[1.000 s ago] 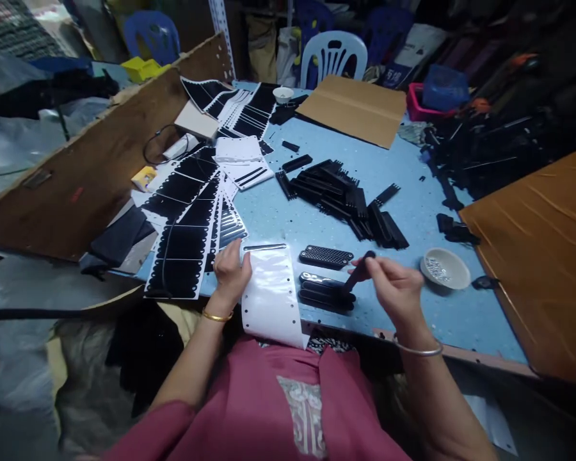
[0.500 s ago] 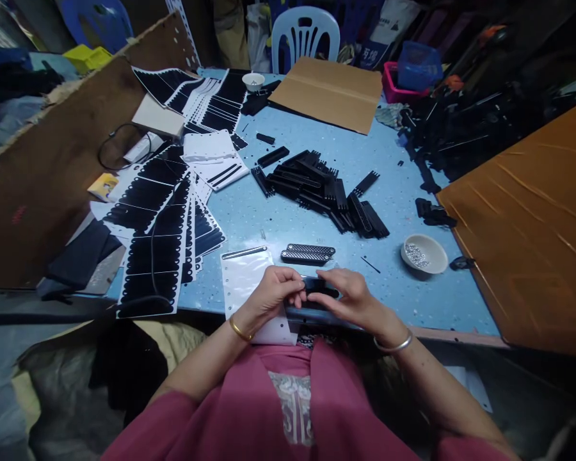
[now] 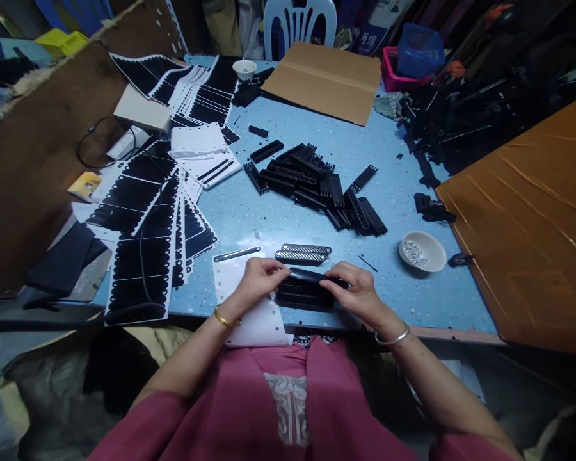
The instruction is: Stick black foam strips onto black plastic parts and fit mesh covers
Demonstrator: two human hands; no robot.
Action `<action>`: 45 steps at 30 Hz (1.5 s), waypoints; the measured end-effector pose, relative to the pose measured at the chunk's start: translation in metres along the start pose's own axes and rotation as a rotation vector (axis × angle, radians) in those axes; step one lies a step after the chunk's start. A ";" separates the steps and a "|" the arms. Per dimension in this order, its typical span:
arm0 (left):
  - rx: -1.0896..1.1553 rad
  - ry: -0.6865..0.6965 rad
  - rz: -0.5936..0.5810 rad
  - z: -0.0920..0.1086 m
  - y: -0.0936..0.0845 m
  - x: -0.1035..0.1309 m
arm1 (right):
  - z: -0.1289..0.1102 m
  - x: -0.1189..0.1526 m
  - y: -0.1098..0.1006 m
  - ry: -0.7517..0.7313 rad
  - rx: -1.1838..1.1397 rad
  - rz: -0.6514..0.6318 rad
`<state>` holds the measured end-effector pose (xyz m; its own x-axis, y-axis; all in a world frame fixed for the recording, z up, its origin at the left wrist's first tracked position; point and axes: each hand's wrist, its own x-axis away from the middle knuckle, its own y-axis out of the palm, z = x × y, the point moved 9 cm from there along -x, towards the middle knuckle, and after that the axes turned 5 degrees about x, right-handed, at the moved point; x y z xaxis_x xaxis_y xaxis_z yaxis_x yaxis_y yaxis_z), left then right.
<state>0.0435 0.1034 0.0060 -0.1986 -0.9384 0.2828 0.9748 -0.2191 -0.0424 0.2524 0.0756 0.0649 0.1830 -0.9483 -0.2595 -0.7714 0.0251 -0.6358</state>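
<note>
My left hand (image 3: 263, 279) pinches the left end of a thin, glossy black strip (image 3: 308, 276). At its other end my right hand (image 3: 354, 291) grips it between thumb and fingers, so the strip lies stretched between both hands. Just beneath it is a long black plastic case (image 3: 304, 298) near the table's front edge, partly covered by the strip and fingers. Beyond the hands lie two black pieces with a textured silvery top (image 3: 303, 254), side by side. A white backing sheet (image 3: 254, 320) with one dark strip on its upper edge lies under my left wrist.
A pile of black plastic parts (image 3: 312, 179) spreads across the blue table (image 3: 388, 282). White bowl (image 3: 423, 251) with small metal pieces stands right. Sheets of black stickers (image 3: 141, 256) cover the left side, beside a brown board (image 3: 24, 153). Cardboard (image 3: 324, 83) lies at the back.
My hands have moved apart, and the black strip now shows stretched between them over the case. The whole view has shifted slightly.
</note>
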 end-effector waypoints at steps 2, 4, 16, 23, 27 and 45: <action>-0.165 0.154 0.179 0.009 -0.023 -0.006 | 0.010 -0.001 -0.006 0.032 0.013 0.038; -0.327 0.301 0.254 0.018 -0.033 -0.011 | 0.025 -0.002 -0.010 0.084 -0.021 0.051; -0.498 0.348 -0.051 0.005 0.003 -0.038 | 0.076 -0.025 0.015 0.209 -0.109 0.036; -0.103 0.143 -0.054 -0.021 0.000 -0.040 | 0.049 -0.021 0.018 0.018 0.025 -0.039; 0.080 0.001 -0.089 -0.035 0.001 -0.042 | 0.046 -0.025 0.025 -0.025 0.079 -0.079; 0.174 -0.064 -0.123 -0.041 0.002 -0.042 | 0.043 -0.035 0.035 -0.024 0.092 -0.140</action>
<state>0.0499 0.1316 -0.0451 -0.3154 -0.8875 0.3360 0.9477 -0.2761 0.1603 0.2449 0.1236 0.0205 0.3003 -0.9366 -0.1806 -0.6785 -0.0766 -0.7306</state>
